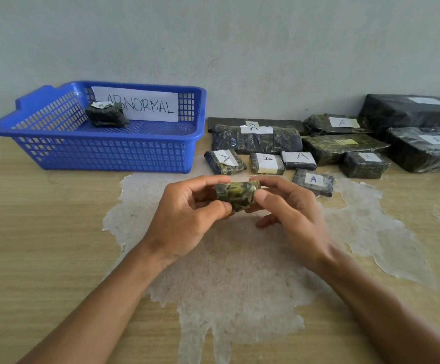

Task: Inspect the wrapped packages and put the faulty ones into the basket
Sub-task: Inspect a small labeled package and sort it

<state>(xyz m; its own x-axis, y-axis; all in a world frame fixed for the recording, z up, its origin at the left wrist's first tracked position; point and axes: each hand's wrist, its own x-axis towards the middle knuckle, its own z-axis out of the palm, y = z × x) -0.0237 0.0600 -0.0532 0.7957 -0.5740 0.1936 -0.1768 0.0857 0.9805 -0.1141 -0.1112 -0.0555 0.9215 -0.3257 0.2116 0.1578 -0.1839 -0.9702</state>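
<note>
Head view, only feed I've got. Both hands are up over the middle of the table (pixel 43 245), sharing one small wrapped package (pixel 236 194). Left hand (pixel 187 214) pinches its left end, thumb underneath, fingers curled over the top. Right hand (pixel 289 208) pinches the right end, thumb against the near face, index finger on top, other fingers loosely curled below. The package is off the table, long side across the frame, dark mottled wrap with a shiny patch near its right end. I see no label on the faces turned to me.

Blue basket (pixel 103 156) sits far left against the wall, with a paper sign (pixel 137 103) reading ABNORMAL propped inside at the back. One crumpled dark package (pixel 107 116) already lies in it, left of centre, with a small torn label on top.

Remaining packages (pixel 318 145) are clustered far right of the basket: small ones in front labelled A, longer ones behind, some marked B, big black ones at the far right edge. The nearest small A package (pixel 313 181) lies just beyond the right hand, not touching it.

Worn whitish patch (pixel 240 271) on the table surface under the hands.
</note>
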